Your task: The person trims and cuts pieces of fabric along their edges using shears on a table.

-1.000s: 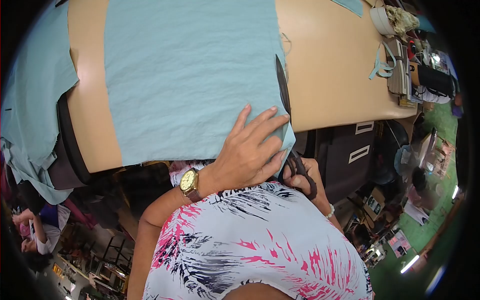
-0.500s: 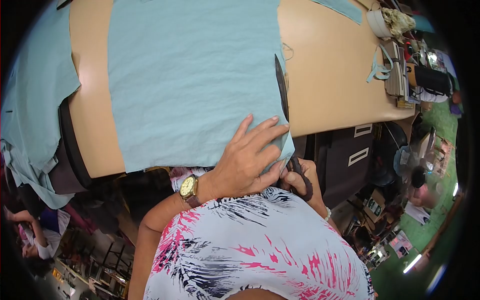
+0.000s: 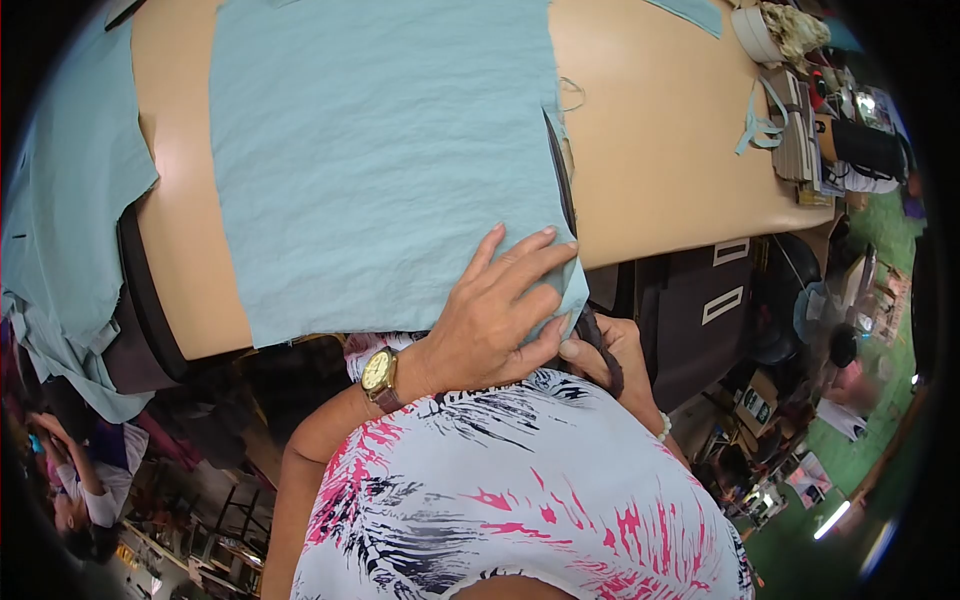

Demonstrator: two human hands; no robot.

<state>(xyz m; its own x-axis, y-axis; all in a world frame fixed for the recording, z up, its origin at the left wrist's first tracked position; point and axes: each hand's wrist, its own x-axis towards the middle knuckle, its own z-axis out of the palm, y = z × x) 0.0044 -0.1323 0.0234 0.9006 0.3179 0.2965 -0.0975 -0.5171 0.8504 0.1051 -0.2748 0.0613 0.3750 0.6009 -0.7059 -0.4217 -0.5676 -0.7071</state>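
A light blue cloth (image 3: 390, 150) lies flat over the tan table (image 3: 660, 160), its near right corner at the table edge. My left hand (image 3: 500, 310), with a watch on the wrist, rests on that corner with its fingers spread. Beside it, past the table edge, my right hand (image 3: 608, 355) is wrapped round the dark handles of large scissors (image 3: 560, 175). The blades run along the right edge of the cloth, partly under it. A loose thread curls next to that edge.
More blue cloth (image 3: 70, 190) hangs over the table's left end. Stacked boards (image 3: 793, 130) with a blue strip (image 3: 762, 125), a white container (image 3: 757, 35) and a black item (image 3: 868, 148) stand at the right end. Another person (image 3: 95, 480) is at the lower left.
The scissor blades, which lay over the cloth edge, now show only in part, with cloth covering some of them. My left hand stays on the corner.
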